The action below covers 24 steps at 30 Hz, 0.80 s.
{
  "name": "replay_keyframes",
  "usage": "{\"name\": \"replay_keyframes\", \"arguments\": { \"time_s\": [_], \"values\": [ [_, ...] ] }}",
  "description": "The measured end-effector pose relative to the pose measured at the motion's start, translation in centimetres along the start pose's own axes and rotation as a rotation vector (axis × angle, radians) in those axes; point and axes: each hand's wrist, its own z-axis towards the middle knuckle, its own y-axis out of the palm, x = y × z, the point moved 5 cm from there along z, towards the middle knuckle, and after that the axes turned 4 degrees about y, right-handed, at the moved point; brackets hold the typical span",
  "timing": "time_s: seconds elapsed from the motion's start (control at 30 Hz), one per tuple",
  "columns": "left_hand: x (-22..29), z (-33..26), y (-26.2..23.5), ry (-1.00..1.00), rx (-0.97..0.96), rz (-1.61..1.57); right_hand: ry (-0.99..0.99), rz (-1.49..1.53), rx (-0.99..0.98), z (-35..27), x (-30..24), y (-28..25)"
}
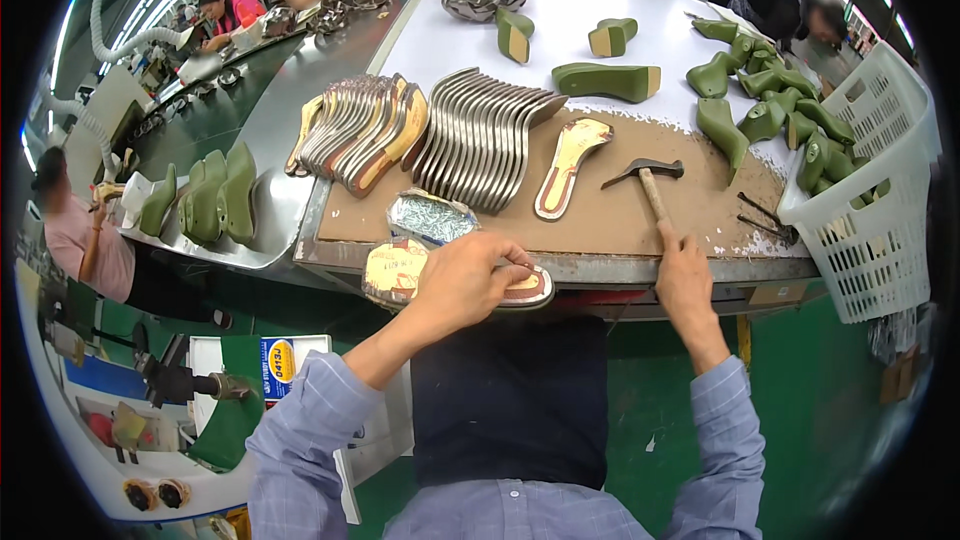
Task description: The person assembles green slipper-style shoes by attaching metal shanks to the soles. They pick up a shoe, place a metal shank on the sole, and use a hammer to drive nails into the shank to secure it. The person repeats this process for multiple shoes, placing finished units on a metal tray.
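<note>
Insole (pixel 455 280), gold and silver, lies flat at desk (pixel 640 265) front edge, partly overhanging, left hand (pixel 465 280) on top, fingers curled over it, grip grasping insole. Right hand (pixel 685 280) grip clenched on wooden handle of hammer (pixel 648 180); hammer head rests on brown board, up and left of hand. Small tray of nails (pixel 430 215) just behind insole. Another gold insole (pixel 568 165) lies flat on board left of hammer. Fanned rows of metal-edged insoles (pixel 480 140) further back. Green shoe lasts (pixel 765 105) piled back right, some in white basket (pixel 880 210) at desk's right end. Other people work at left conveyor.
</note>
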Motion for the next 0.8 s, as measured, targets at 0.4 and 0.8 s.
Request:
{"name": "replay_keyframes", "arguments": {
  "time_s": [0.4,0.8],
  "values": [
    [0.1,-0.1,0.2,0.004,-0.069,0.093,0.134,1.098,-0.178,-7.7,-3.7,-7.4],
    [0.5,0.0,0.0,-0.071,-0.15,0.129,-0.284,0.776,-0.153,-9.6,-8.6,-13.9]
  ]
}}
